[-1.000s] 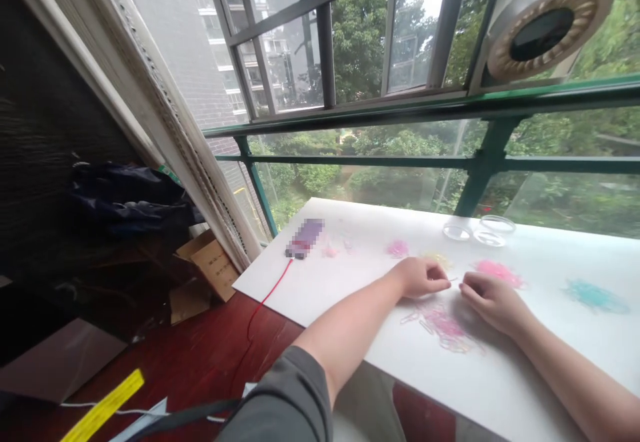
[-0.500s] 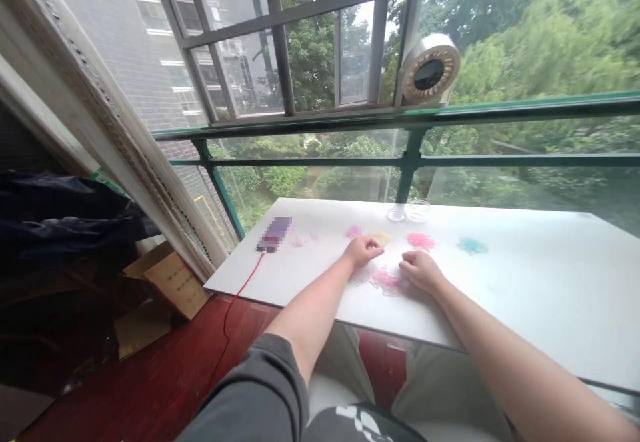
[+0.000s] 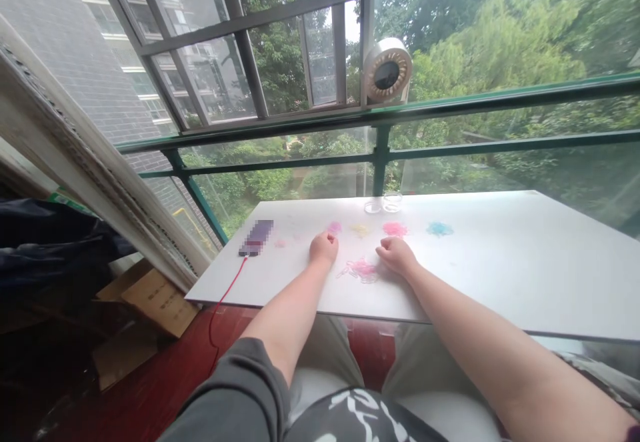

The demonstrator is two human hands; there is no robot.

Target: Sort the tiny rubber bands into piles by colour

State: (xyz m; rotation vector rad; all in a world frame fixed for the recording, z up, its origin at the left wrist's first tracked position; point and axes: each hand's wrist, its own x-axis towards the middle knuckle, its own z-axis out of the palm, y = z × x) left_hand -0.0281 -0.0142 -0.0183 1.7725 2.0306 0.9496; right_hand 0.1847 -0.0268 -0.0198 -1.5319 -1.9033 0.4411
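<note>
On the white table (image 3: 475, 282) lie small loose piles: purple (image 3: 335, 228), yellow (image 3: 359, 230), bright pink (image 3: 395, 229) and teal (image 3: 440, 229). A mixed pink and clear pile (image 3: 361, 269) lies nearer the front edge, between my hands. My left hand (image 3: 325, 247) is closed just below the purple pile; what its fingers hold, if anything, is too small to make out. Fingers curled together, my right hand (image 3: 397, 255) rests beside the mixed pile, below the bright pink one; its contents are hidden too.
A phone (image 3: 257, 237) with a red cable (image 3: 230, 287) lies at the table's left. Two clear round containers (image 3: 373, 207) (image 3: 393, 202) stand at the back edge. Faint pink bits (image 3: 280, 243) lie right of the phone. A cardboard box (image 3: 160, 295) sits on the floor.
The view has shifted. My left hand has moved left, away from the yellow pile to the purple one. My right hand stays near the mixed pile, still closed.
</note>
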